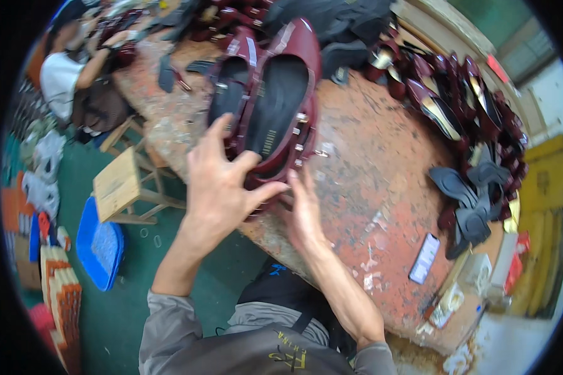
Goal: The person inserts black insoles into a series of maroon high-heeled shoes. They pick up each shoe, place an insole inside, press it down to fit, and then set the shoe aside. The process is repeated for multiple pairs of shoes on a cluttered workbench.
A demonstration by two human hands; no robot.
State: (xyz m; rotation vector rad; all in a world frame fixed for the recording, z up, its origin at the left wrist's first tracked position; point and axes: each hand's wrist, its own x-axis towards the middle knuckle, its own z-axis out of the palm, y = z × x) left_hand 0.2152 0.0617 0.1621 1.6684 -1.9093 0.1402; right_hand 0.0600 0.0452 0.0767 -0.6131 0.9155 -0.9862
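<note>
Dark red patent leather shoes with black insoles are stacked in front of me, over the worn worktable. My left hand (225, 173) lies at the heels, its fingers spread over the left-hand shoe (234, 70) and the heel of the larger, right-hand shoe (298, 47). My right hand (302, 206) is at the heel end from below and the right, fingertips against the stack. Small shiny studs run along the strap on the right shoe's side. How firmly each hand grips is partly hidden. The lower shoes of the stack are mostly covered.
More red shoes (434, 108) line the worktable's (347, 187) right edge, with black insoles (471, 225) beside them. A phone (424, 258) lies nearer me. Black insoles (342, 56) cover the far side. At left are a wooden stool (117, 185), a blue bin (91, 234) and a seated person (61, 84).
</note>
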